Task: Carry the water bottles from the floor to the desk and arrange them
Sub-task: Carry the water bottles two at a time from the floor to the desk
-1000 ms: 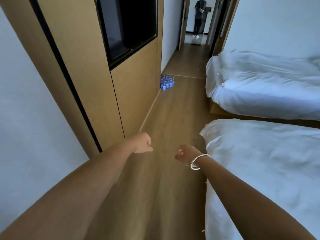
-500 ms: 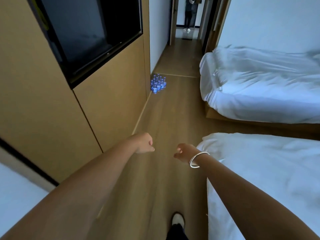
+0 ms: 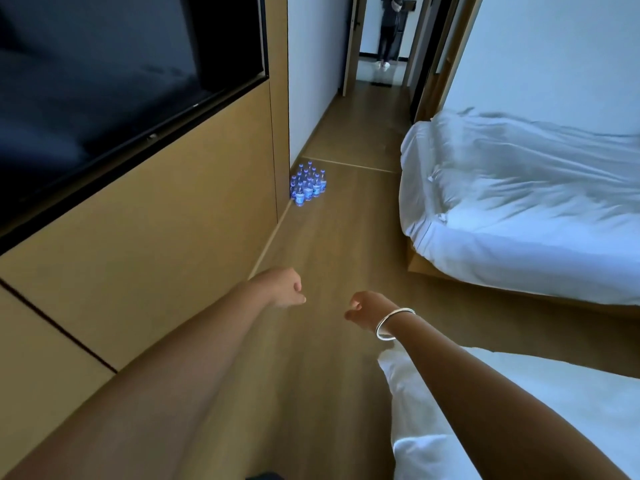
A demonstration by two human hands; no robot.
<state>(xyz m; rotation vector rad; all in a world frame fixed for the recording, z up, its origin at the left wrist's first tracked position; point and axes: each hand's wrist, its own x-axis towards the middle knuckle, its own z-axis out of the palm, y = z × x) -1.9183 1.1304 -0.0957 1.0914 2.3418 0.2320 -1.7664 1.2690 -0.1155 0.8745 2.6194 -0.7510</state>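
Several small water bottles (image 3: 307,183) with blue labels stand in a tight cluster on the wooden floor, against the corner of the wood-panelled wall, far ahead of me. My left hand (image 3: 284,287) is held out in front, fingers curled into a loose fist, holding nothing. My right hand (image 3: 367,308) is beside it, also curled and empty, with a silver bangle on the wrist. Both hands are well short of the bottles. No desk is in view.
A wood-panelled wall (image 3: 166,244) with a dark TV screen (image 3: 104,84) runs along the left. Two beds with white bedding sit on the right, one far (image 3: 519,209), one near (image 3: 571,410). A person (image 3: 389,32) stands in the corridor beyond the floor strip (image 3: 332,258).
I have walked forward along the wall: the bottles and the TV are nearer and larger, the near bed has slid down to the lower right. Both hands stay curled in front.
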